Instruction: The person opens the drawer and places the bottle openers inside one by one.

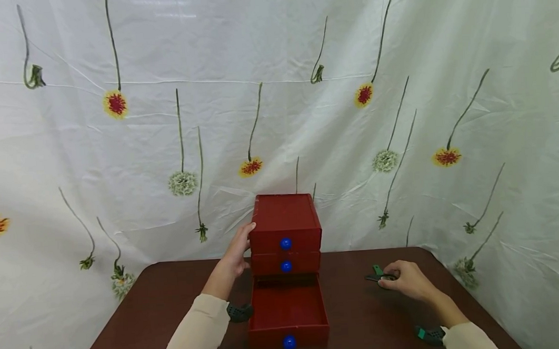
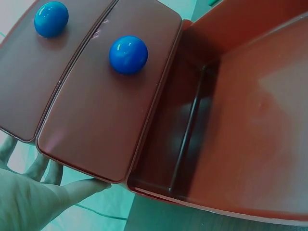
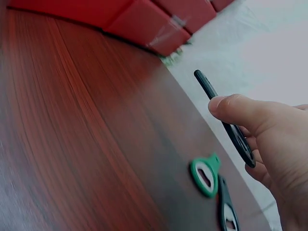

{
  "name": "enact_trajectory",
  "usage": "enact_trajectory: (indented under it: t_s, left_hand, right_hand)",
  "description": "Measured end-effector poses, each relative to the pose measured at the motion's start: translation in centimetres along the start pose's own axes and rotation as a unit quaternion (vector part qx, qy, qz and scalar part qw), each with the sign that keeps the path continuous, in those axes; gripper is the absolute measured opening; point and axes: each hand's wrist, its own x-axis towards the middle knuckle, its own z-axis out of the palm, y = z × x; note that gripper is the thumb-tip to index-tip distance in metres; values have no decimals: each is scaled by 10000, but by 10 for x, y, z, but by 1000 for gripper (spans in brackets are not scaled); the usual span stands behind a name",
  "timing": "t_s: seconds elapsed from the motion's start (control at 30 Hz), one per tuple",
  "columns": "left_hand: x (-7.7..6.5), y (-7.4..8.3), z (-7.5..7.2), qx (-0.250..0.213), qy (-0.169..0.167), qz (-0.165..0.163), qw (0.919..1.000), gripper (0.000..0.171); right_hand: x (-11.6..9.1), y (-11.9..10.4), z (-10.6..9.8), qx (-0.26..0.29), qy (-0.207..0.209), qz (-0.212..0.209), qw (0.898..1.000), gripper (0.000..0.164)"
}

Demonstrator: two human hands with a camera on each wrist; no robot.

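A small red drawer unit [image 1: 286, 213] with blue knobs stands on the dark table, its bottom drawer [image 1: 288, 303] pulled out. No item shows inside that drawer. My left hand [image 1: 236, 250] rests against the unit's left side, fingers extended, beside the two closed upper drawers [image 2: 103, 96]. Over to the right, my right hand [image 1: 410, 279] pinches a slim black bottle opener [image 3: 207, 86] between thumb and fingers, seen nearly edge-on and raised off the table. Below it lie a green bottle opener [image 3: 204, 175] and another black bottle opener [image 3: 227, 207], each with a metal insert.
The brown wood-grain table [image 1: 353, 318] extends on both sides of the drawer unit. Behind it hangs a white cloth [image 1: 281, 116] printed with flowers. Dark bands [image 1: 239, 312] sit on both wrists, the left one close to the pulled-out drawer's side.
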Motion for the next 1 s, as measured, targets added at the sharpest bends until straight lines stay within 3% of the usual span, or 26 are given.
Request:
enact_trajectory:
  t_s: [0.33, 0.63, 1.0]
  left_hand:
    - [0, 1, 2, 91, 177, 84, 9998, 67]
    - [1, 2, 1, 48, 125, 35, 9999, 60]
    - [2, -1, 0, 50, 120, 19, 9999, 62]
  right_hand:
    - [21, -38, 22, -32, -28, -1055, 9944, 28]
    - [31, -76, 37, -183, 54, -1760, 9842, 19]
    - [39, -97, 47, -184, 14, -2239, 9744, 18]
